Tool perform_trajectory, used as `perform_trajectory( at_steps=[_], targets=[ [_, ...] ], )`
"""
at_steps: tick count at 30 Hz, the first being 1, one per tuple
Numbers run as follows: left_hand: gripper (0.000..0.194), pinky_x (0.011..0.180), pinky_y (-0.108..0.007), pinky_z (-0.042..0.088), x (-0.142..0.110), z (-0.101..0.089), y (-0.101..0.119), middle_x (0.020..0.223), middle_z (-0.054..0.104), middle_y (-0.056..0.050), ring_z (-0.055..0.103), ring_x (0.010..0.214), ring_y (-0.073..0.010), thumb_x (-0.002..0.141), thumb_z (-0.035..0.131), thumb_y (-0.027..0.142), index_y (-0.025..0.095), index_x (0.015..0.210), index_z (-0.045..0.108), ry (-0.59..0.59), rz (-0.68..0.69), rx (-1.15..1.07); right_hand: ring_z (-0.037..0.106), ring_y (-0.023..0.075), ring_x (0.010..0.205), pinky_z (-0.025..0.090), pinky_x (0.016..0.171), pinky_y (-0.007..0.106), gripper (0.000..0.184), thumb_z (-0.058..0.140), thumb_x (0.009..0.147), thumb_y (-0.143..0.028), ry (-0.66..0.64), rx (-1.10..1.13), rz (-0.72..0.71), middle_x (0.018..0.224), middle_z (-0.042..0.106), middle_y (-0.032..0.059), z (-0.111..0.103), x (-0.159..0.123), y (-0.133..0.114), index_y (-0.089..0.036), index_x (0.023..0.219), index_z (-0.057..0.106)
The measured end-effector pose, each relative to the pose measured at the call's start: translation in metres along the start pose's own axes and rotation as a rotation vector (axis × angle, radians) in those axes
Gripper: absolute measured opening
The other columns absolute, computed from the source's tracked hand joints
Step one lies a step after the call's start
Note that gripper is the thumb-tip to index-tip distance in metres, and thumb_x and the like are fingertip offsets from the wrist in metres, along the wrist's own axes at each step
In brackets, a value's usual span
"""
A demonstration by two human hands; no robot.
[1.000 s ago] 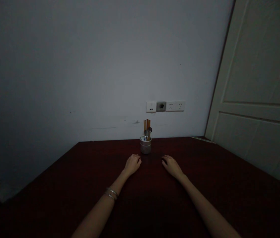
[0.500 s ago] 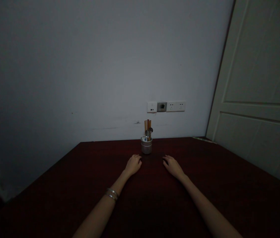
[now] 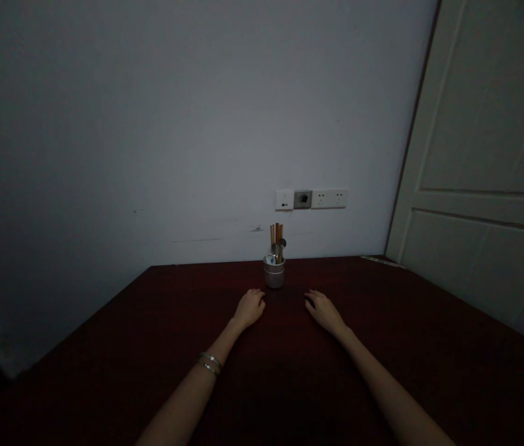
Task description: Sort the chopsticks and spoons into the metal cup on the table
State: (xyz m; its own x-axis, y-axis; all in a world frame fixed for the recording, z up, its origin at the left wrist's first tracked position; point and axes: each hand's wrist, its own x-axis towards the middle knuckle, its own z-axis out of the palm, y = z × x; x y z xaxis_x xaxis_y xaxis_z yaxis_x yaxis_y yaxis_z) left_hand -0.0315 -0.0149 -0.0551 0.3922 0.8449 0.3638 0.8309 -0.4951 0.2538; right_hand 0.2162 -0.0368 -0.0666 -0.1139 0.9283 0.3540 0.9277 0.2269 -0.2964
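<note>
My left hand [image 3: 249,307] rests palm down on the dark red table [image 3: 285,365], its fingers stretched forward and holding nothing. Two silvery bracelets [image 3: 210,363] circle that forearm. My right hand [image 3: 324,310] lies on the table too, fingers reaching forward and slightly apart, with nothing in it. Just beyond my left fingertips stands a grey utensil holder [image 3: 274,278], upright and touched by neither hand. Several chopsticks [image 3: 277,232] and metal spoons [image 3: 275,249] stick up out of it, along with a white spoon-like piece [image 3: 270,259] at its rim. Their lower ends are hidden inside.
Behind the table rises a pale wall [image 3: 197,155] with a row of sockets [image 3: 329,199] above the holder. A panelled door [image 3: 485,204] stands along the right side. Near the far right corner lies a thin light strip [image 3: 383,261].
</note>
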Motion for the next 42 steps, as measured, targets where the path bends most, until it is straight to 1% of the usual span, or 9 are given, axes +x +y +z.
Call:
perform_trajectory(
  at_steps=[8,12,23,27,38,42],
  targets=[
    [0.035,0.096,-0.030,0.034,0.0013,0.0068,-0.0054,0.115,0.056,-0.010,0.047,0.111,-0.0197,0.080,0.039,0.019,0.013,0.108,0.059,0.031,0.023,0.002,0.045,0.0228,0.116,0.032,0.099,0.032,0.041,0.037,0.083,-0.026,0.016,0.009,-0.014,0.122,0.052,0.0167,0.0016,0.0007,0.0025,-0.007,0.113,0.058],
    [0.035,0.096,-0.032,0.034,0.0022,0.0086,-0.0070,0.115,0.056,-0.012,0.047,0.110,-0.0210,0.079,0.039,0.019,0.011,0.108,0.059,0.038,0.032,-0.006,0.043,0.0225,0.118,0.031,0.099,0.033,0.041,0.037,0.083,-0.026,0.006,0.021,0.000,0.123,0.051,0.0160,0.0026,0.0009,0.0033,-0.008,0.114,0.057],
    [0.035,0.096,-0.032,0.034,0.0011,0.0037,-0.0033,0.114,0.056,-0.014,0.047,0.111,-0.0219,0.079,0.040,0.018,0.010,0.107,0.060,0.042,0.032,-0.049,0.045,0.0213,0.116,0.031,0.099,0.032,0.041,0.037,0.084,-0.027,0.018,0.034,0.003,0.122,0.053,0.0163,0.0004,0.0006,0.0012,-0.008,0.112,0.058],
    [0.034,0.096,-0.033,0.034,0.0018,0.0025,-0.0024,0.115,0.056,-0.012,0.047,0.111,-0.0212,0.079,0.041,0.017,0.013,0.106,0.060,0.030,0.007,-0.055,0.045,0.0218,0.116,0.031,0.098,0.032,0.040,0.038,0.083,-0.027,0.018,0.022,0.009,0.121,0.053,0.0162,0.0000,0.0009,0.0005,-0.008,0.112,0.059],
    [0.035,0.096,-0.031,0.034,0.0009,0.0029,-0.0032,0.115,0.056,-0.013,0.047,0.110,-0.0211,0.080,0.040,0.018,0.011,0.108,0.059,0.032,0.028,-0.008,0.045,0.0218,0.116,0.033,0.097,0.032,0.040,0.038,0.084,-0.028,0.026,0.034,0.013,0.122,0.052,0.0155,0.0010,0.0001,0.0014,-0.009,0.113,0.058],
    [0.034,0.097,-0.031,0.033,0.0008,0.0006,-0.0005,0.116,0.056,-0.011,0.047,0.111,-0.0198,0.080,0.040,0.020,0.013,0.108,0.058,0.016,0.011,0.000,0.045,0.0221,0.116,0.032,0.098,0.032,0.040,0.038,0.084,-0.028,0.023,0.032,0.015,0.122,0.052,0.0154,0.0000,-0.0002,0.0011,-0.009,0.113,0.058]
  ],
)
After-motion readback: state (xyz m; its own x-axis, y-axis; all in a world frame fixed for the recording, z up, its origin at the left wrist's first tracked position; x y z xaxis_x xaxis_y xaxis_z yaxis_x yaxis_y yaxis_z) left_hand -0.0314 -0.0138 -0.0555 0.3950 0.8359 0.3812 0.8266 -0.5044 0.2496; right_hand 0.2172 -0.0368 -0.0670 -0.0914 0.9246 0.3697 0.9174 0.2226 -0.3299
